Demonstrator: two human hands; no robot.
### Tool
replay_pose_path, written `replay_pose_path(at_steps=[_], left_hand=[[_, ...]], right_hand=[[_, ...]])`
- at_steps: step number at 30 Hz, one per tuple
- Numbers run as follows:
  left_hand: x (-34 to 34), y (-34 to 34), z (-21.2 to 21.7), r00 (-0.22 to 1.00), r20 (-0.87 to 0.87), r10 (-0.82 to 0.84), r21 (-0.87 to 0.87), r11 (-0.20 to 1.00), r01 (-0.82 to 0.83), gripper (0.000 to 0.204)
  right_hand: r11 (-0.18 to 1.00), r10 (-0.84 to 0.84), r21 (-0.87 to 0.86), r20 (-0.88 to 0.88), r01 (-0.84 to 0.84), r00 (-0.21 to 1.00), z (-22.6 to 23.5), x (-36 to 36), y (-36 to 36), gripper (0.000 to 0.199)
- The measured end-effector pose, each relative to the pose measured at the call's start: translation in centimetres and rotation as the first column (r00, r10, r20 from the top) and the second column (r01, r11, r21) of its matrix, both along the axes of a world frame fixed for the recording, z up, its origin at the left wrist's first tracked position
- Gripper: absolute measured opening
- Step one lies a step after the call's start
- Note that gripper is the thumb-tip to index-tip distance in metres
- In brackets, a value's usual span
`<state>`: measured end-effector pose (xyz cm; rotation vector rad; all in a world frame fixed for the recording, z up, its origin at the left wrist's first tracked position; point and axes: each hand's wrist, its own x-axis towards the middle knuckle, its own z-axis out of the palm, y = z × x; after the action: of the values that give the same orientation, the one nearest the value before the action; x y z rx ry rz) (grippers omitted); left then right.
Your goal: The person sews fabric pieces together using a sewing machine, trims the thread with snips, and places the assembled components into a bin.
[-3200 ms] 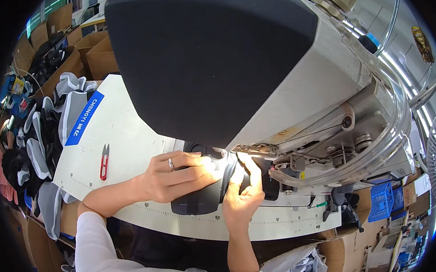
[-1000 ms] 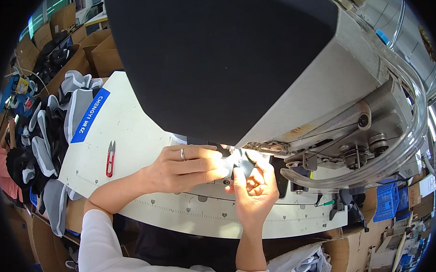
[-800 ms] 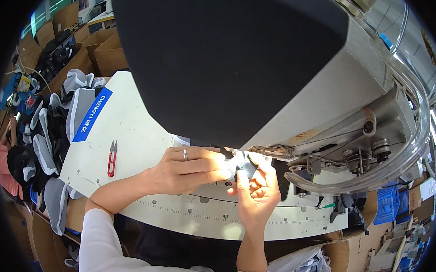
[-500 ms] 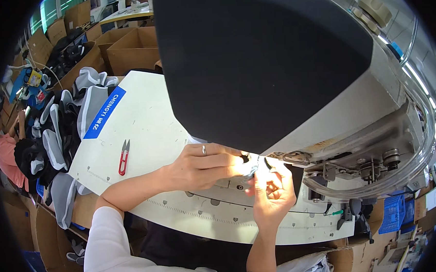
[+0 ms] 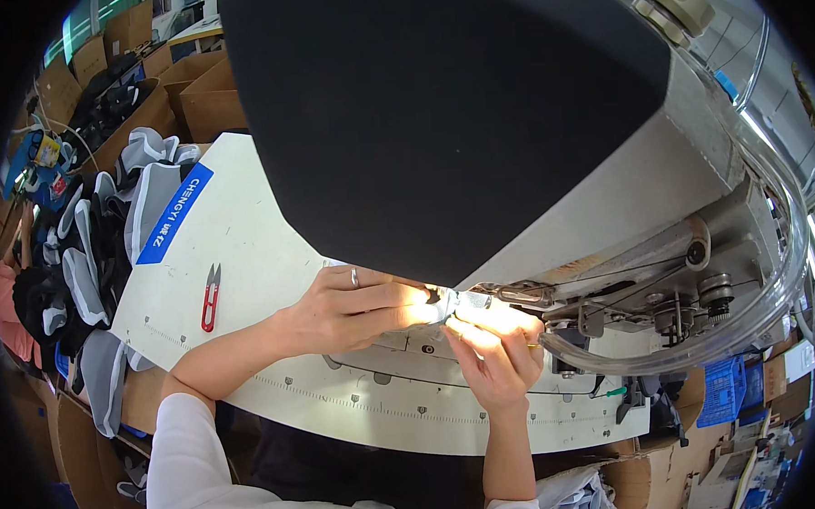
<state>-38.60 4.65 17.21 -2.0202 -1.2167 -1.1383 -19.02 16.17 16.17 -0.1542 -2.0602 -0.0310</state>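
Note:
Under the bright lamp of a sewing machine (image 5: 553, 257), both my hands meet at a small pale grey-blue fabric piece (image 5: 449, 304). My left hand (image 5: 360, 307), a ring on one finger, is closed with its fingertips on the fabric's left side. My right hand (image 5: 498, 355) pinches at the near right edge of the same piece, its fingers bent and strongly lit. The machine's large black cover (image 5: 456, 116) hangs over the far side of the work and hides part of it. Glare blurs the fingertips.
Red-handled thread snips (image 5: 210, 299) lie on the white table (image 5: 252, 234), left of my arm. Grey and black padded fabric pieces (image 5: 86, 278) are heaped at the left. Cardboard boxes (image 5: 212, 99) stand behind. A clear hose (image 5: 667, 360) curves round the machine's right side.
My right hand has turned, its back now more toward me, with the fingers reaching in along the fabric. My left hand keeps its hold. The whole view has shifted slightly.

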Motion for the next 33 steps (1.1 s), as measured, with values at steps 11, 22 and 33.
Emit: replay_pose_path(at_steps=[11,22,33], left_hand=[[-0.5,0.4,-0.6,0.998,0.050,0.031,-0.041,0.999,-0.029,0.033],[-0.5,1.5,-0.1,0.976,0.217,-0.012,0.005,1.000,0.012,0.033],[-1.2,1.3,-1.4,0.969,0.225,0.100,-0.200,0.978,-0.054,0.044]], right_hand=[[0.998,-0.042,0.046,0.087,0.038,0.995,0.1,0.1,0.4,0.026],[0.994,-0.080,-0.064,0.088,0.086,0.993,-0.4,-0.1,0.4,0.027],[0.992,-0.128,-0.003,0.116,0.129,0.985,0.8,0.6,-1.5,0.026]])
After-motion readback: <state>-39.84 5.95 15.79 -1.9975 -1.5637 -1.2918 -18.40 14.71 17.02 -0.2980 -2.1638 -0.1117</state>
